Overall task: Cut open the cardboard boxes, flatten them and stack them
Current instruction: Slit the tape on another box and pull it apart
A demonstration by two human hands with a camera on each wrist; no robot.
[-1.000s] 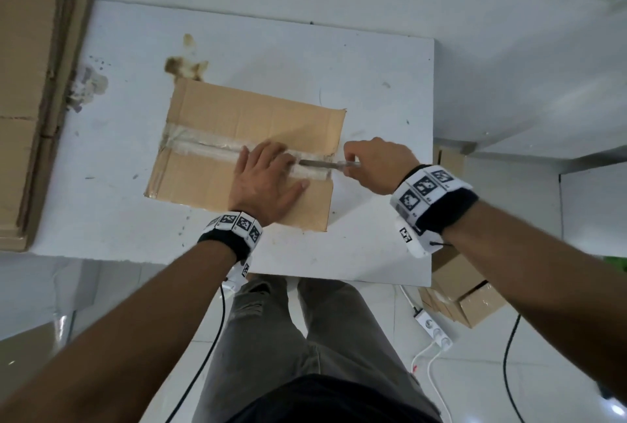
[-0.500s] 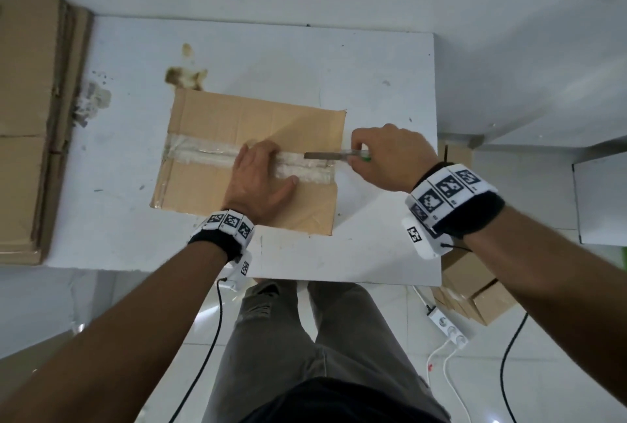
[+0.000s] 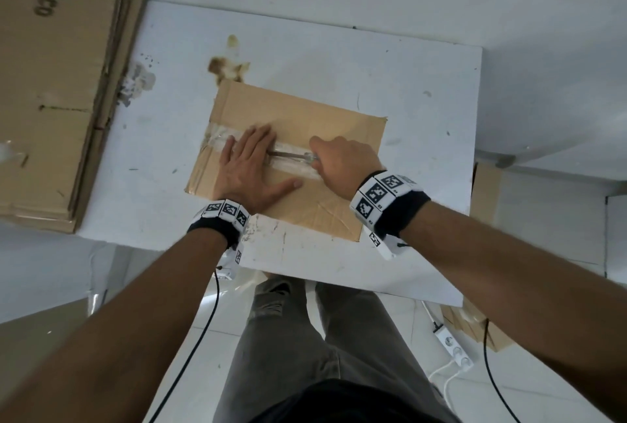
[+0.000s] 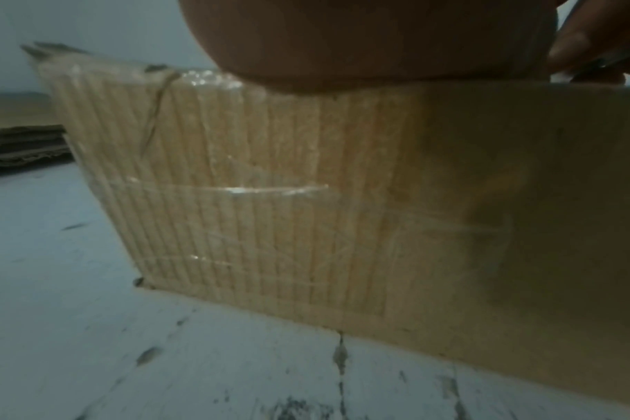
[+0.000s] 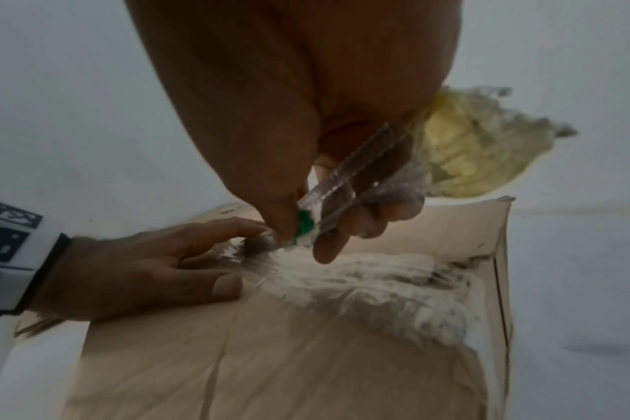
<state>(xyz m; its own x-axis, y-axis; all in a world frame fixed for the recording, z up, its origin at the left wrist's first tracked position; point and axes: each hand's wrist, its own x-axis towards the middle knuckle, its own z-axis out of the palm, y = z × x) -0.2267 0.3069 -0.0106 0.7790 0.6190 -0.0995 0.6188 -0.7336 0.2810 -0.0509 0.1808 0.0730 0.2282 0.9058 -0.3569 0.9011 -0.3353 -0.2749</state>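
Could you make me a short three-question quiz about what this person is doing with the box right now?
1. True or false: the left hand lies flat on the cardboard box.
2. What does the right hand hold? A) a roll of tape B) a cutter C) a marker pen
3. Fill in: the blade lies along the strip of clear ____ across the box top.

Key
1. True: its fingers are spread, pressing the top down.
2. B: the blade points toward the left hand's fingers.
3. tape. A stack of flattened cardboard sits at the table's left end.
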